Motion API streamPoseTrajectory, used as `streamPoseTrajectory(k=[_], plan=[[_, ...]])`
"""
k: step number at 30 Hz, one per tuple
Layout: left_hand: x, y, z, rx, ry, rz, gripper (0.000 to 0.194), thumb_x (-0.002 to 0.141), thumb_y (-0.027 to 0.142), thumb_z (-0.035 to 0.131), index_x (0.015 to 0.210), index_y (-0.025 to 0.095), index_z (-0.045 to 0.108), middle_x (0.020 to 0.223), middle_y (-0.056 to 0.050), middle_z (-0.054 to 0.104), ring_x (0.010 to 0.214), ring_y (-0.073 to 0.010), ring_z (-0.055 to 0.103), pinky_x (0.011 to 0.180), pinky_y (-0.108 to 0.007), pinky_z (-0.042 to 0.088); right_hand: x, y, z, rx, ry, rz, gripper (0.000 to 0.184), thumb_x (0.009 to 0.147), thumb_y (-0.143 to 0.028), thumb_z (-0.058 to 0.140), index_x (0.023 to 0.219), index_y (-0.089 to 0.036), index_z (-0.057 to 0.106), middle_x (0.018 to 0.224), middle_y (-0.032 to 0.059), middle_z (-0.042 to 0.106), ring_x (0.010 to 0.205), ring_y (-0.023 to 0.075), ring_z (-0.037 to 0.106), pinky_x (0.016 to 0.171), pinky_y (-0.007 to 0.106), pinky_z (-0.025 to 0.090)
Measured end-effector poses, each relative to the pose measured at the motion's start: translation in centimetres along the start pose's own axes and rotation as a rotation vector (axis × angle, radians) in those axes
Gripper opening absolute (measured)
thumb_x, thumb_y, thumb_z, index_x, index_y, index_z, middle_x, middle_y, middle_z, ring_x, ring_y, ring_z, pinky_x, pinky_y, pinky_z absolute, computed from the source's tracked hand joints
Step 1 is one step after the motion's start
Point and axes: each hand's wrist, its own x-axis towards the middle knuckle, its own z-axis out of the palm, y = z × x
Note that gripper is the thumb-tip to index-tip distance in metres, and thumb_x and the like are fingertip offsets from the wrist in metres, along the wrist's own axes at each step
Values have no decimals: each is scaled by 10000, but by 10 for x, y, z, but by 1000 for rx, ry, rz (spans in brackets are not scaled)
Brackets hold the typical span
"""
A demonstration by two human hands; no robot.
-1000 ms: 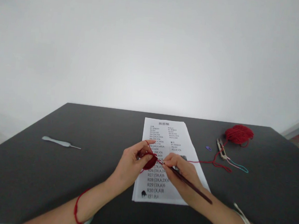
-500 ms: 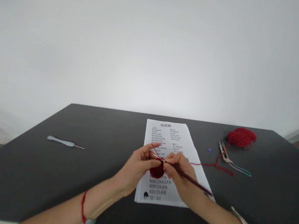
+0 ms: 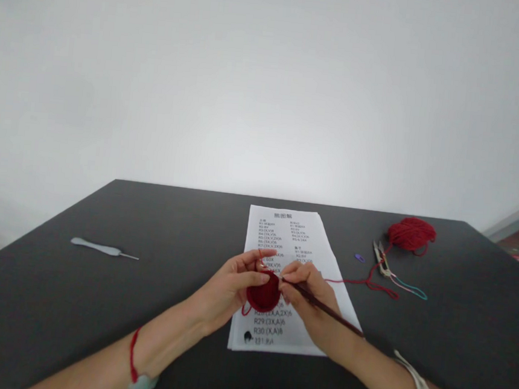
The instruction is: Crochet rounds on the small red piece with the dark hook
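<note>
Over the printed sheets, my left hand (image 3: 234,281) pinches a round, dark red crochet piece (image 3: 263,292) between thumb and fingers. A strand of red yarn runs over its raised index finger. My right hand (image 3: 310,290) grips a crochet hook (image 3: 329,310) with a dark reddish-brown handle like a pen. The hook's tip meets the upper right edge of the piece, where fine detail is too small to make out. A small red loop hangs at the lower left of the piece.
Printed sheets (image 3: 290,336) with rows of text lie under my hands on the black table (image 3: 185,218). To the right are a red yarn ball (image 3: 413,234), thread snips (image 3: 381,259) with a cord loop, and a purple stitch marker (image 3: 360,258). A grey-handled hook (image 3: 100,247) lies left.
The red piece has turned so its round face shows more fully. My right hand and the hook have drawn slightly off it. The whole view has shifted a little.
</note>
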Motion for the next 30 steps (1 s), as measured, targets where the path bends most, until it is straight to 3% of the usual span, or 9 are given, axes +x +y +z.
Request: streamPoseTrajectory(k=[3, 8, 17, 26, 30], plan=[[0, 3, -4, 15, -22, 16, 387, 595, 64, 756, 971, 146, 718, 720, 13, 602, 610, -66, 550, 586, -178, 430, 5, -10, -3, 149, 11, 131, 105, 838, -222, 588, 785, -234, 497, 758, -23, 522, 562, 97, 476, 482, 215, 417], [-1, 8, -8, 57, -42, -8, 388, 587, 66, 742, 968, 139, 727, 718, 11, 577, 584, -56, 507, 551, -174, 395, 8, -18, -11, 211, 2, 152, 140, 791, -225, 654, 742, -217, 524, 749, -18, 533, 536, 85, 447, 453, 207, 371], [-1, 11, -10, 148, -107, -40, 414, 583, 93, 730, 992, 151, 720, 724, 12, 559, 593, -60, 500, 558, -175, 382, 6, -9, -16, 392, -23, 231, 119, 795, -225, 678, 774, -216, 561, 720, -27, 543, 533, 81, 446, 467, 210, 360], [-2, 15, -11, 156, -134, -83, 381, 560, 70, 698, 934, 132, 732, 717, -2, 581, 607, -72, 493, 566, -200, 361, 5, -23, -21, 113, -148, 92, 102, 824, -168, 625, 750, -215, 574, 781, 3, 592, 518, 77, 429, 421, 206, 318], [-3, 19, -12, 173, -161, -109, 365, 556, 72, 690, 913, 129, 738, 707, -5, 590, 605, -76, 504, 564, -201, 360, 8, -22, -23, 125, -137, 90, 99, 797, -173, 660, 740, -215, 590, 786, 12, 620, 580, 102, 508, 478, 224, 391]])
